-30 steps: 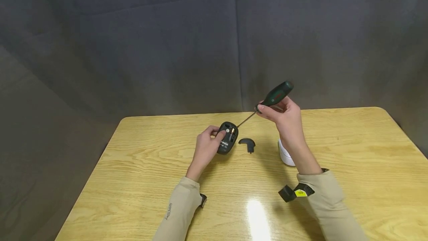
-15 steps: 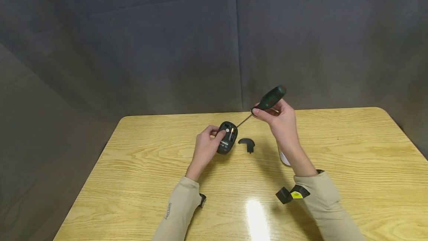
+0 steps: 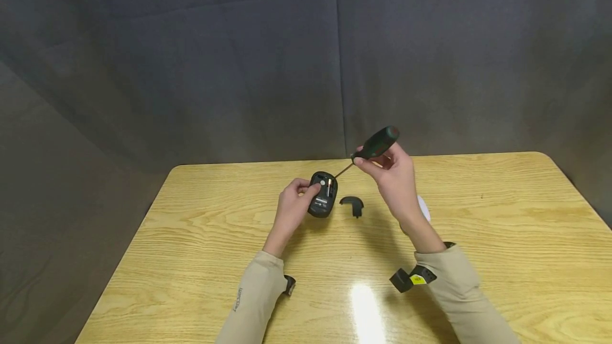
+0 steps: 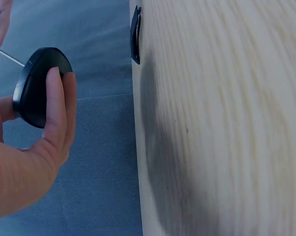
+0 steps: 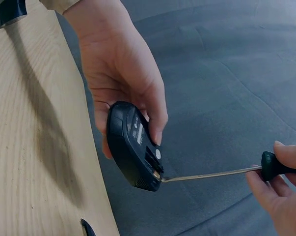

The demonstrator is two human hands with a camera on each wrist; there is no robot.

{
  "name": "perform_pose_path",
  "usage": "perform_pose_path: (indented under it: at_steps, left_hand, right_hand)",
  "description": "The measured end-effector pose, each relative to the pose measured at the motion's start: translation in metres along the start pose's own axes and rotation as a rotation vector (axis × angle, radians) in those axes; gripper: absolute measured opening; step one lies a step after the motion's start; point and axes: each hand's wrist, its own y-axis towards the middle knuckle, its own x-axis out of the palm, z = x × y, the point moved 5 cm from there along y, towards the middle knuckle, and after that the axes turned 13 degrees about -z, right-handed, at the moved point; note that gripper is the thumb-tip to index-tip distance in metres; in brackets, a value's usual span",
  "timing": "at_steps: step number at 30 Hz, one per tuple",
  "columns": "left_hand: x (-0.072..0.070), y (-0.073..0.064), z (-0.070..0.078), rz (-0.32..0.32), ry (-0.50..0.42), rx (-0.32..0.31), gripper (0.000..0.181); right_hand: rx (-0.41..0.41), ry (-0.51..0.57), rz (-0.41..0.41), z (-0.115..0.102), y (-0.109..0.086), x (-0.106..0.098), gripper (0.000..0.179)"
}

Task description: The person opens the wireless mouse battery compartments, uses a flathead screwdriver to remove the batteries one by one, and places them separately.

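My left hand (image 3: 292, 207) grips a black computer mouse (image 3: 322, 207) above the table, its underside turned up and its battery bay uncovered. A battery (image 3: 330, 185) with a copper-coloured end lies in that bay. My right hand (image 3: 396, 178) holds a dark green screwdriver (image 3: 380, 142) near the front of its handle, pinched between thumb and fingers. In the right wrist view the tip of its thin shaft (image 5: 211, 175) meets the end of the mouse by the battery bay. On the table beside the mouse lies the curved black battery cover (image 3: 353, 204).
A round white object (image 3: 423, 209) stands on the table, mostly hidden behind my right forearm. The wooden table (image 3: 201, 238) reaches back to a dark grey curtain (image 3: 239, 68). Camera straps sit at both wrists.
My right hand has moved left and slightly down with the screwdriver, bringing its tip further in over the battery bay. The left hand and mouse have shifted only slightly.
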Motion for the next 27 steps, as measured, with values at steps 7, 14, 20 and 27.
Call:
perform_pose_path:
  at_steps: [7, 14, 20, 27]
  left_hand:
    - [0.000, 0.001, 0.000, 0.014, 0.001, -0.004, 0.032]
    - [0.000, 0.001, 0.000, 0.032, 0.022, 0.003, 0.032]
    - [-0.001, 0.000, 0.001, 0.039, 0.018, -0.001, 0.033]
    - [-0.004, -0.002, 0.005, 0.038, 0.044, 0.000, 0.033]
  right_hand:
    - [-0.053, 0.013, 0.040, 0.002, 0.000, 0.003, 0.023]
    - [-0.080, 0.010, 0.029, 0.001, 0.000, 0.005, 0.025]
    - [-0.145, -0.031, -0.062, -0.001, -0.003, 0.014, 0.031]
    - [-0.243, -0.107, -0.056, -0.005, -0.004, 0.019, 0.032]
